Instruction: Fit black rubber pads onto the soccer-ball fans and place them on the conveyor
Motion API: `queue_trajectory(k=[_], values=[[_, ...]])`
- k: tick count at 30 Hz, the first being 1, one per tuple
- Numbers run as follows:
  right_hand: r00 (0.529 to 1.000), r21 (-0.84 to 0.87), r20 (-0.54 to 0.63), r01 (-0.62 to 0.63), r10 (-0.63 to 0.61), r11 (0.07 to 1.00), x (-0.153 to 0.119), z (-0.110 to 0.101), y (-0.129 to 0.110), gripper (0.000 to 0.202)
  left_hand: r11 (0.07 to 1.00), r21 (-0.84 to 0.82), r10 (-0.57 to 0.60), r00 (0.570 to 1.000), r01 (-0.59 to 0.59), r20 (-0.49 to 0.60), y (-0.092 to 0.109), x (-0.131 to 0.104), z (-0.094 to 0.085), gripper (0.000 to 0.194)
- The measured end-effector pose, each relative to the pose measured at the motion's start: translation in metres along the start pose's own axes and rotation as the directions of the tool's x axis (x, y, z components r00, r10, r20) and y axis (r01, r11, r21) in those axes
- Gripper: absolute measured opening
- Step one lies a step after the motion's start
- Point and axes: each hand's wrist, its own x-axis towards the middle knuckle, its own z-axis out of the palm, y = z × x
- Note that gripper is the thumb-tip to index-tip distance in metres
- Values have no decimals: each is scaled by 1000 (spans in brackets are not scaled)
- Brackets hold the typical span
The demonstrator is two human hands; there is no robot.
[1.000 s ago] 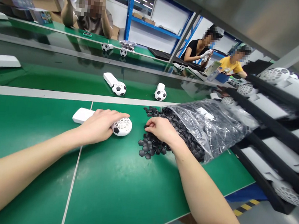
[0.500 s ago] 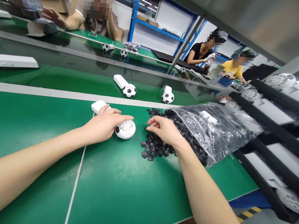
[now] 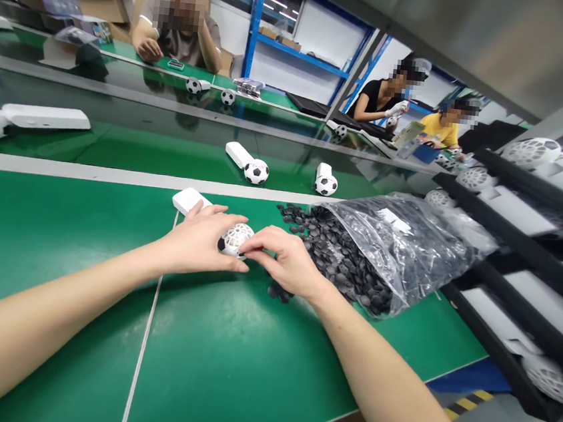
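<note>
A white device with a soccer-ball head point(image 3: 232, 238) lies on the green work surface, its white handle point(image 3: 189, 200) pointing to the back left. My left hand point(image 3: 198, 239) is closed around it, with the thumb in front of the ball and the fingers behind. Some dark patches show on the ball's side, and its top is an openwork white pattern. My right hand point(image 3: 277, 254) pinches at the ball's right side, a dark edge of a small black pentagon piece at its fingertips, mostly hidden. Loose black pentagon pieces point(image 3: 280, 291) lie partly behind that hand.
A clear plastic bag point(image 3: 413, 252) spills black pieces on the right. Black racks point(image 3: 505, 288) of white parts stand beyond it. Behind the pale rail point(image 3: 89, 172), a belt point(image 3: 167, 152) carries several ball-headed devices point(image 3: 256, 171). Co-workers sit across the line.
My right hand has moved left from the black pieces to the ball. My left thumb has come round the ball's front. Devices on the belt have shifted right.
</note>
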Motion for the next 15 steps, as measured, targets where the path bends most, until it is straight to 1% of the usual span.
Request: queue_trajectory(k=[5, 7, 9, 10, 12, 15], values=[[994, 25, -107, -22, 25, 999, 0, 9, 5, 5, 1000, -8, -20, 998, 20, -64, 5, 0, 4, 70], [990, 18, -134, -30, 33, 999, -1, 10, 9, 14, 999, -17, -33, 997, 31, -76, 5, 0, 4, 66], [988, 27, -140, -66, 69, 997, -1, 11, 13, 29, 999, -23, -34, 996, 32, -78, 5, 0, 4, 64], [987, 46, -130, -93, 98, 995, -1, 12, 15, 36, 999, -25, -30, 996, 28, -78, 5, 0, 3, 63], [985, 118, -64, -151, 159, 982, -2, 14, 17, 43, 999, -28, -20, 996, 17, -87, 4, 0, 2, 63], [979, 194, 35, -202, 199, 960, -1, 17, 18, 42, 999, -40, -10, 994, 6, -111, 4, -1, 2, 61]])
